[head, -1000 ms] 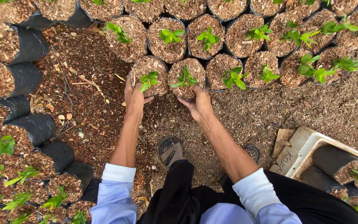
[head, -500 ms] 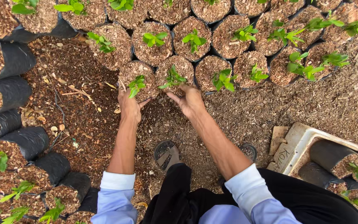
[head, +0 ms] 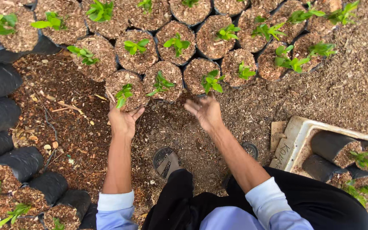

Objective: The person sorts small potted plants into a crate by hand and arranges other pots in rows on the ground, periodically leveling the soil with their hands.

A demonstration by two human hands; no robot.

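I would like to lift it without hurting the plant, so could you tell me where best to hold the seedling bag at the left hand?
Grip the seedling bag low on its soft walls, both palms cupping from the near side; the seedling stands fragile at the centre.

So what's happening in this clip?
A person crouches over rows of black seedling bags filled with soil. The left hand touches the near side of one seedling bag at the row's front; the right hand is open, palm up, just below the next bags. A tray of more bags sits at right.

Crate [head: 297, 127] right of seedling bags [head: 167, 81]
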